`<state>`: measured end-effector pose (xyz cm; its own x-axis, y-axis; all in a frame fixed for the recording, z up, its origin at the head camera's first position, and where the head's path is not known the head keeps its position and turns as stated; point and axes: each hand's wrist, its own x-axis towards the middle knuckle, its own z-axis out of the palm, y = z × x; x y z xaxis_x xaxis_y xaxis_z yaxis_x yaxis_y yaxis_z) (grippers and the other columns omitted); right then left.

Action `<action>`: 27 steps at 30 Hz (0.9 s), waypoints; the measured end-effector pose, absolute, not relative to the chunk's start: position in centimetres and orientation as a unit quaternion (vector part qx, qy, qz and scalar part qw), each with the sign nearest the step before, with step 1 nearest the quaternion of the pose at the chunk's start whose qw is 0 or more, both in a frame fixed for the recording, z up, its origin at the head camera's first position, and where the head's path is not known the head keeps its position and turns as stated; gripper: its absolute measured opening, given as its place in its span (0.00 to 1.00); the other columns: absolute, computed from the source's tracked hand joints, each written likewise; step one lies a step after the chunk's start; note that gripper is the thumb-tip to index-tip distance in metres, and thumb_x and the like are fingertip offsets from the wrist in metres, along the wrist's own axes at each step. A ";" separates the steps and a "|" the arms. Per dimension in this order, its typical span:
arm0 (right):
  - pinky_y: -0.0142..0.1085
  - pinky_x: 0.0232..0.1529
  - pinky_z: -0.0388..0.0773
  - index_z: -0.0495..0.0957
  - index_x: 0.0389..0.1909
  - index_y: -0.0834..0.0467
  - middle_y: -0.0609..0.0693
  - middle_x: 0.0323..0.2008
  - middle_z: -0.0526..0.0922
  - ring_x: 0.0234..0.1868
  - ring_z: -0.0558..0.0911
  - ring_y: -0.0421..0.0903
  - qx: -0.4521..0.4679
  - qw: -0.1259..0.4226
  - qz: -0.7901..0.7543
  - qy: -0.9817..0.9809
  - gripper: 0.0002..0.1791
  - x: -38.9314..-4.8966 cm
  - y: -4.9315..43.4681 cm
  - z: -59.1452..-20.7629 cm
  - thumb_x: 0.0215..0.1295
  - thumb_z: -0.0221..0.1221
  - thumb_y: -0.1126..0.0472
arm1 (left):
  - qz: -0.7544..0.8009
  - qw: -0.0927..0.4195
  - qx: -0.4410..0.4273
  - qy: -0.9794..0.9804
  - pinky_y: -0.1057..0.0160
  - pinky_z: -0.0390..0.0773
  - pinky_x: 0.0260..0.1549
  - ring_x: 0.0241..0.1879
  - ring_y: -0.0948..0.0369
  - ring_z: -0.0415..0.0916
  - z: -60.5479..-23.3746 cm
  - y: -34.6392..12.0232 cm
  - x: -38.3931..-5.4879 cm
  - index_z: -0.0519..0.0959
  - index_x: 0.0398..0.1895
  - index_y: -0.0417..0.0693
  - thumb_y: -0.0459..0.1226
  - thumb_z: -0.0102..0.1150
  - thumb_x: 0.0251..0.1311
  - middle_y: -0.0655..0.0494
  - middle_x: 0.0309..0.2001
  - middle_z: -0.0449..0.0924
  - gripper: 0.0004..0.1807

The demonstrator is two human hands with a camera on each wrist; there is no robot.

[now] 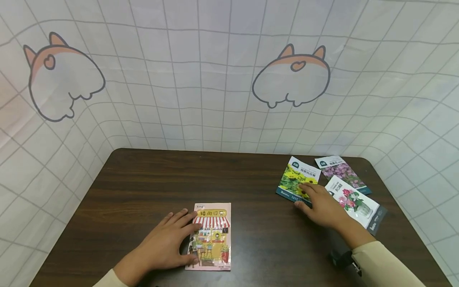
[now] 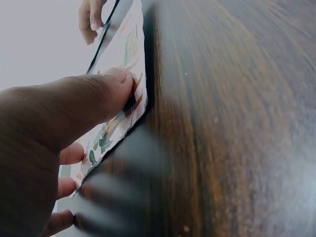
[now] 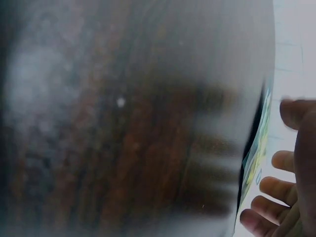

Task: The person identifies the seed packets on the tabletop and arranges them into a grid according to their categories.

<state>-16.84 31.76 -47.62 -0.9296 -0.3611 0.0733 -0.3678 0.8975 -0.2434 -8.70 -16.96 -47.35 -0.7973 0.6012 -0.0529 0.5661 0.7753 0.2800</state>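
A pink seed packet with a striped awning and a small shop scene lies face up at the front middle of the table. My left hand rests at its left side, fingers spread and fairly straight; in the left wrist view the thumb lies on the packet's face near its edge. Over the lower right part of a yellow-flower seed packet is my right hand, its fingers extended. The right wrist view shows its fingers apart beside that packet.
Right of the right hand, a packet with pink flowers in a vase partly overlaps a purple-flower packet. All lie on the dark wooden table. A white grid-patterned curtain hangs behind and on both sides.
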 end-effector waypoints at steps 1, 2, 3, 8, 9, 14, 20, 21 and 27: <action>0.65 0.67 0.63 0.68 0.72 0.65 0.67 0.68 0.70 0.69 0.66 0.69 0.189 0.013 0.127 -0.974 0.35 -16.9 31.8 -47.7 0.75 0.59 0.47 | 0.125 0.069 0.310 0.940 0.34 0.54 0.71 0.77 0.45 0.53 -47.4 -17.0 -8.7 0.72 0.73 0.60 0.69 0.64 0.55 0.52 0.78 0.61 0.45; 0.65 0.67 0.63 0.68 0.72 0.65 0.67 0.68 0.71 0.69 0.66 0.69 0.191 0.014 0.127 -0.973 0.33 -17.0 31.9 -47.7 0.75 0.58 0.49 | 0.126 0.070 0.310 0.940 0.34 0.54 0.71 0.77 0.45 0.53 -47.4 -17.0 -8.7 0.72 0.73 0.60 0.69 0.64 0.55 0.52 0.78 0.61 0.45; 0.65 0.67 0.63 0.68 0.71 0.65 0.68 0.67 0.71 0.69 0.67 0.69 0.192 0.015 0.128 -0.973 0.31 -17.0 31.9 -47.7 0.76 0.58 0.51 | 0.127 0.070 0.310 0.940 0.34 0.54 0.71 0.77 0.45 0.53 -47.4 -17.0 -8.7 0.72 0.73 0.60 0.69 0.64 0.55 0.52 0.78 0.61 0.45; 0.65 0.66 0.64 0.71 0.69 0.66 0.69 0.67 0.71 0.68 0.67 0.70 0.192 0.012 0.124 -0.973 0.28 -17.3 31.8 -47.9 0.75 0.59 0.55 | 0.129 0.073 0.309 0.940 0.34 0.53 0.71 0.77 0.45 0.53 -47.3 -17.0 -8.7 0.72 0.73 0.61 0.69 0.64 0.55 0.52 0.78 0.60 0.45; 0.65 0.66 0.64 0.72 0.69 0.66 0.69 0.67 0.71 0.68 0.67 0.70 0.191 0.011 0.121 -0.974 0.28 -17.3 31.8 -48.0 0.74 0.59 0.55 | 0.128 0.073 0.309 0.940 0.34 0.53 0.71 0.77 0.45 0.53 -47.3 -17.0 -8.7 0.72 0.73 0.61 0.69 0.64 0.55 0.52 0.78 0.60 0.45; 0.65 0.65 0.66 0.75 0.67 0.64 0.67 0.66 0.72 0.68 0.69 0.69 0.190 0.005 0.098 -0.977 0.28 -17.4 31.7 -48.1 0.72 0.61 0.52 | 0.132 0.069 0.309 0.939 0.34 0.54 0.71 0.77 0.45 0.54 -47.4 -17.0 -8.7 0.73 0.72 0.60 0.69 0.66 0.54 0.52 0.77 0.61 0.44; 0.66 0.62 0.67 0.77 0.66 0.62 0.66 0.65 0.74 0.67 0.70 0.68 0.205 0.015 0.099 -0.974 0.25 -17.1 31.7 -48.2 0.73 0.61 0.55 | 0.145 0.063 0.302 0.940 0.33 0.52 0.71 0.77 0.44 0.53 -47.6 -16.9 -8.9 0.74 0.72 0.59 0.68 0.67 0.54 0.52 0.77 0.61 0.44; 0.66 0.62 0.67 0.77 0.65 0.62 0.66 0.65 0.74 0.66 0.71 0.68 0.210 0.018 0.100 -0.972 0.24 -17.1 31.7 -48.2 0.73 0.61 0.56 | 0.146 0.063 0.301 0.940 0.32 0.52 0.71 0.77 0.44 0.53 -47.6 -16.9 -9.0 0.74 0.72 0.59 0.68 0.67 0.54 0.52 0.77 0.61 0.44; 0.64 0.62 0.69 0.79 0.64 0.60 0.65 0.63 0.76 0.65 0.73 0.67 0.235 0.027 0.107 -0.966 0.23 -16.8 31.5 -48.4 0.72 0.63 0.57 | 0.149 0.066 0.298 0.940 0.30 0.51 0.69 0.77 0.44 0.52 -47.7 -16.8 -9.6 0.73 0.72 0.59 0.66 0.68 0.54 0.52 0.77 0.61 0.44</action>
<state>-16.80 31.52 -48.37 -0.8877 -0.4491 0.1016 -0.4604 0.8663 -0.1939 -9.59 -16.82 -47.67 -0.8131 0.5809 -0.0360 0.5413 0.7775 0.3202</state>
